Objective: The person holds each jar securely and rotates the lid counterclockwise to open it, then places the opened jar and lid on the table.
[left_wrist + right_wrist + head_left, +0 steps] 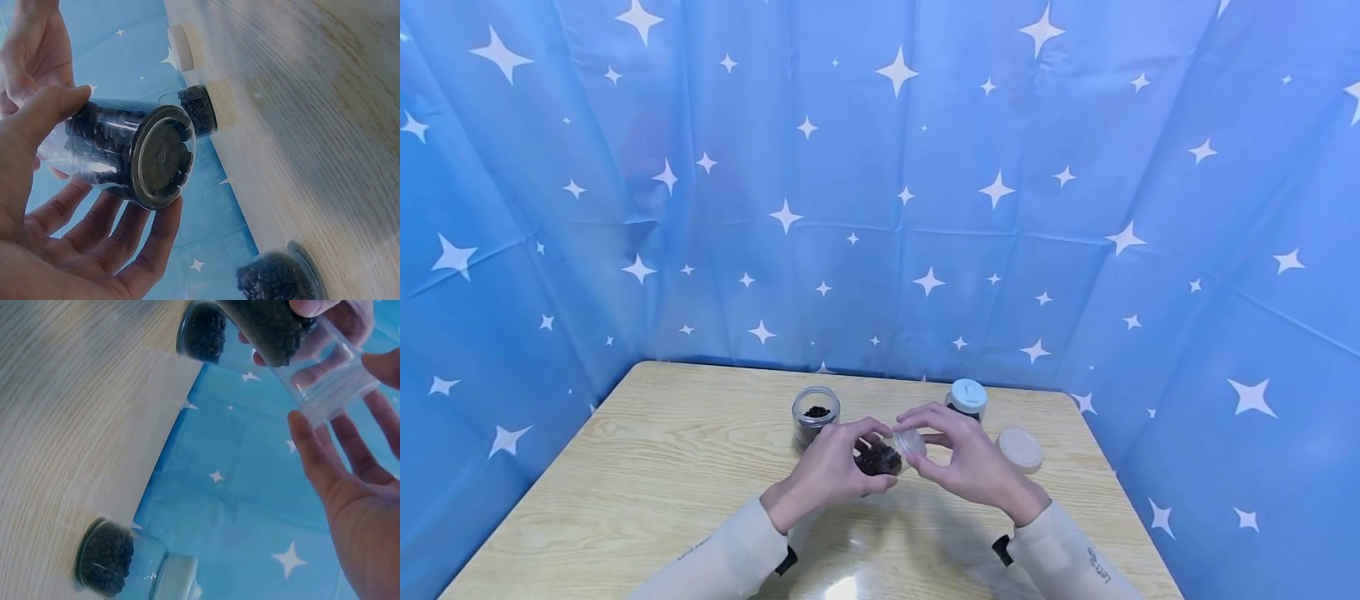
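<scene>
Tilted on its side above the table is a clear jar (103,147), part-filled with dark bean-like pieces. My left hand (829,467) grips its body, thumb on one side and fingers on the other. At the jar's clear mouth end (912,443), my right hand (958,450) holds the rim between thumb and fingers. In the right wrist view the right fingertips (303,425) touch this ridged end. Whether a clear lid sits there, I cannot tell. The jar's base faces the left wrist camera.
An open glass jar (808,433) with dark pieces stands behind my left hand. Beyond my right hand is another such jar with a light blue lid (967,395). A pale round lid (1019,450) lies on the wooden table (625,467). A starry blue curtain (865,167) hangs behind.
</scene>
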A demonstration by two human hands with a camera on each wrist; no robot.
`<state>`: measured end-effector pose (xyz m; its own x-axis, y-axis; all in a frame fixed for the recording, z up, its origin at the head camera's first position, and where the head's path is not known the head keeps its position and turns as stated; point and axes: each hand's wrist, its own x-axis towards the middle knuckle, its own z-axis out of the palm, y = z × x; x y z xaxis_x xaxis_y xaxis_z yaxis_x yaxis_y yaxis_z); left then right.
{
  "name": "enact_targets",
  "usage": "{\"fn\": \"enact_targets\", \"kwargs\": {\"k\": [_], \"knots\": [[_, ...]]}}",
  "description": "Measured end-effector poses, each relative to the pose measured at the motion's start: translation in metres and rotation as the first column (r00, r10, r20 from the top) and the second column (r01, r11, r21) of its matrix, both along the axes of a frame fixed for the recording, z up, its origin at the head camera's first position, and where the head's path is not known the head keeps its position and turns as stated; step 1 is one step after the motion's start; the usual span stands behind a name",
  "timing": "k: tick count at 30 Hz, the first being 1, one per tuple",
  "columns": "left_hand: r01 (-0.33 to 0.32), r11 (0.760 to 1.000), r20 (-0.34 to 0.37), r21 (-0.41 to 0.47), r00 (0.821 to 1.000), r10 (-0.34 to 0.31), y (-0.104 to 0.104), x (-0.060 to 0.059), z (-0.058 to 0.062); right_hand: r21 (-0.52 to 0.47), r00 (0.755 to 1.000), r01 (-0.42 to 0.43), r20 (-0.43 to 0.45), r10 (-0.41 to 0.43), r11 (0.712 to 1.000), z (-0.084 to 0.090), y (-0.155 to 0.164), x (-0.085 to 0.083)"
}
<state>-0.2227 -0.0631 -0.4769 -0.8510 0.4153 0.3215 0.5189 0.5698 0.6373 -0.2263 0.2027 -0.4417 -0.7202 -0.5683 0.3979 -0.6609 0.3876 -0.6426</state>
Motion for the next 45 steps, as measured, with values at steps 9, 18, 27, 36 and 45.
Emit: {"fn": "enact_targets", "kwargs": {"k": [9, 18, 27, 36, 45], "knots": [[0.0, 1.0, 0.0, 0.004, 1.0, 0.0, 0.0, 0.0, -0.001, 0.006, 1.0, -0.01, -0.004, 0.01, 1.0, -0.002, 0.001, -0.001], [0.0, 1.0, -0.001, 0.015, 1.0, 0.0, 0.0, 0.0, -0.003, 0.013, 1.0, -0.003, 0.004, 0.003, 1.0, -0.003, 0.001, 0.0], [-0.002, 1.0, -0.008, 0.018, 1.0, 0.002, -0.001, 0.0, -0.003, 0.01, 1.0, -0.001, 0.016, 0.001, 1.0, -0.001, 0.001, 0.001], [0.001, 1.0, 0.006, 0.024, 1.0, -0.001, -0.002, 0.0, -0.004, 0.017, 0.988, 0.147, 0.042, -0.147, 0.989, -0.003, -0.006, 0.006], [-0.002, 1.0, 0.024, 0.025, 1.0, 0.002, -0.003, 0.0, -0.005, 0.071, 0.941, 0.321, 0.09, -0.327, 0.944, 0.005, -0.019, 0.012]]}}
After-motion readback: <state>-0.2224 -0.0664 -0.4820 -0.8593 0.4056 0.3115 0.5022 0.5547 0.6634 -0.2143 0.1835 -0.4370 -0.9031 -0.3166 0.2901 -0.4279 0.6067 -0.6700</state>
